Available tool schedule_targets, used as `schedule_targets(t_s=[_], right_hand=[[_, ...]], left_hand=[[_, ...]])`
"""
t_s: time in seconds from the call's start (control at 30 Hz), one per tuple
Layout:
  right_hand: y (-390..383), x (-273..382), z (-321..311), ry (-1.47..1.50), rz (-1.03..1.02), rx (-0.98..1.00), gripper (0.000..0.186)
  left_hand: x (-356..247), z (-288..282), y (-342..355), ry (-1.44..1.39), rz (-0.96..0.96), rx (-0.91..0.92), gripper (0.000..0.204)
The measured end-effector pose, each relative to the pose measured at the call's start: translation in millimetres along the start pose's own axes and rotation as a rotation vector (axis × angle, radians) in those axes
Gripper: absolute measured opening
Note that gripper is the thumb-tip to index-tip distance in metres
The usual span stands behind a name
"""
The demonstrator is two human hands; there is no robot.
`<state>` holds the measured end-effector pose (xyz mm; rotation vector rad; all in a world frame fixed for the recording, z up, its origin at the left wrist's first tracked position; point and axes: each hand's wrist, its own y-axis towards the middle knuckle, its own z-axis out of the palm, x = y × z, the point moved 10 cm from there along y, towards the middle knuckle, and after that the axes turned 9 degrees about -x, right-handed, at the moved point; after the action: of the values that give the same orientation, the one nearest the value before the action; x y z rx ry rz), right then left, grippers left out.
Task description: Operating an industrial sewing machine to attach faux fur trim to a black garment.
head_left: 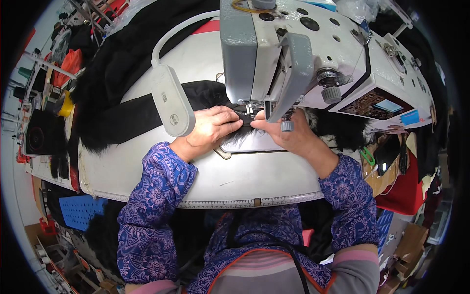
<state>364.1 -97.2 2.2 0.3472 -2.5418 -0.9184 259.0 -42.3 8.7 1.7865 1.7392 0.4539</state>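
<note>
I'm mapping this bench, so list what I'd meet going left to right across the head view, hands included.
Black box, white gooseneck lamp head, left hand, right hand, small green object, red fabric.

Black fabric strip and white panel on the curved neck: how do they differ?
The black fabric strip is long and soft-looking; the white panel is short, stiff-looking and round-cornered. The strip lies on the table, while the panel hangs above it from the curved neck. Both show mainly left of the sewing machine head.
</note>
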Motion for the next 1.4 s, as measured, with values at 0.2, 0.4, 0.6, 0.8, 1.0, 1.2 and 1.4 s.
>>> schedule_targets(t_s=[0.2,0.4,0.6,0.8,1.0,1.2,1.4], right_hand=[[2,3,3,0.034,-0.036,0.062,0.011],[-8,-34,18,0.115,0.213,0.11,0.006],[-18,-47,39,-0.157,0.209,0.429,0.038],[-15,-47,25,-0.103,0.191,0.263,0.043],[-26,-57,39,-0.13,0.251,0.41,0.042],[-25,-62,40,-0.121,0.263,0.368,0.043],[-15,-54,33,-0.163,0.216,0.34,0.045]], left_hand=[[1,5,-5,0.015,-0.008,0.068,0.04],[11,7,-3,0.013,-0.119,0.082,0.037],[19,11,-7,0.037,-0.178,0.098,0.035],[18,12,-1,0.09,-0.171,0.107,0.032],[18,7,-1,0.018,-0.171,0.05,0.029],[17,5,3,0.033,-0.171,0.027,0.028],[20,7,3,0.026,-0.181,0.056,0.028]])
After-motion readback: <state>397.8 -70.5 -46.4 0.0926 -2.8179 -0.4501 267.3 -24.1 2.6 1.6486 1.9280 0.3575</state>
